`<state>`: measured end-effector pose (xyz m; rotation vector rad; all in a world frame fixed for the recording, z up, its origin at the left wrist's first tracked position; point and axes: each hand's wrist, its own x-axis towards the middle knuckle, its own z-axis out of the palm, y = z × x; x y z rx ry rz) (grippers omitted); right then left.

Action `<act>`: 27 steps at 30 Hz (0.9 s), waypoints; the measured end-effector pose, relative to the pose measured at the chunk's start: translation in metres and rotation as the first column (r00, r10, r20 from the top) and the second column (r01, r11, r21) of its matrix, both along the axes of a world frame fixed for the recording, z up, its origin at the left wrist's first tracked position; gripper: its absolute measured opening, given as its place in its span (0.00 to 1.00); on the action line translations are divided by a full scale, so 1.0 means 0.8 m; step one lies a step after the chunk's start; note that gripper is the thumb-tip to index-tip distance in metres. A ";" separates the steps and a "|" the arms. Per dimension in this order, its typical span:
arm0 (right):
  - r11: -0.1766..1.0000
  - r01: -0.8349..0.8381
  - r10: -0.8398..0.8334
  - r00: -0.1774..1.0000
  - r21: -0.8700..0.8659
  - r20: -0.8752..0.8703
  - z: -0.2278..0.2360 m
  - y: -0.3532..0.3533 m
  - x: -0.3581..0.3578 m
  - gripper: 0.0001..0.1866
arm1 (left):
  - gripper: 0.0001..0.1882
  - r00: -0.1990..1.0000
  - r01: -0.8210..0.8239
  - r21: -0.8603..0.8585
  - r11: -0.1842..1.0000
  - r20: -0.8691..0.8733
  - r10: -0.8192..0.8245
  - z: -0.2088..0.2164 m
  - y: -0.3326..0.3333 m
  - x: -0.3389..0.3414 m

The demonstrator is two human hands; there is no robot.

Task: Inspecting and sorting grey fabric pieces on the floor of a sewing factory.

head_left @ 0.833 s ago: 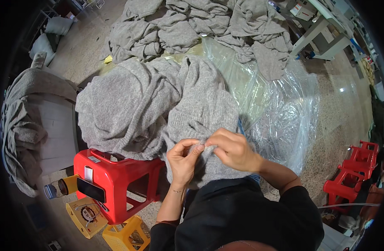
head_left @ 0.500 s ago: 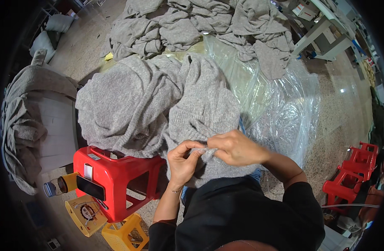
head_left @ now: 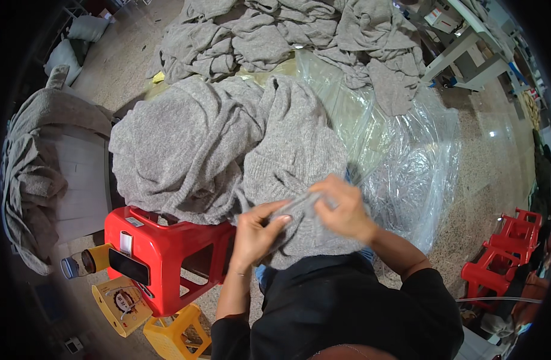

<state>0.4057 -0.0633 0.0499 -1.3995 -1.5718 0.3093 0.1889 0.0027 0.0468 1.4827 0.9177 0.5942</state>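
A grey knitted sweater (head_left: 293, 147) lies across my lap, its ribbed part toward the middle. My left hand (head_left: 257, 231) pinches a fold of it between thumb and fingers. My right hand (head_left: 344, 210), smeared by motion, grips the same edge a little farther to the right. A narrow strip of the knit runs taut between the two hands. Against the sweater's left side rests a big heap of grey knitwear (head_left: 167, 144), over the red stool.
The red stool (head_left: 149, 246) carries a phone (head_left: 129, 266) in a side holder. Beside it stand a yellow box (head_left: 122, 306) and a yellow stool (head_left: 179, 333). More grey knits (head_left: 257, 42) lie beyond, near clear plastic sheeting (head_left: 407, 162). Red stools (head_left: 494, 264) stand at right.
My right hand has moved up and right, away from my left, drawing the sweater's edge out between them. My left hand has shifted slightly left and still pinches the knit.
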 end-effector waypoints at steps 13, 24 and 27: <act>0.794 -0.440 0.402 0.898 -0.419 -0.180 0.031 0.041 0.007 0.10 | 0.06 0.939 -0.082 -0.463 0.883 0.262 0.224 0.003 0.005 0.009; 0.811 -0.309 0.180 0.940 -0.496 -0.290 0.008 0.041 -0.007 0.13 | 0.08 0.936 -0.115 -0.517 0.848 0.230 0.267 0.003 0.004 0.018; 0.865 -0.300 0.234 0.950 -0.403 -0.205 0.012 0.041 -0.009 0.14 | 0.08 0.911 -0.200 -0.507 0.838 0.219 0.350 0.000 0.004 0.024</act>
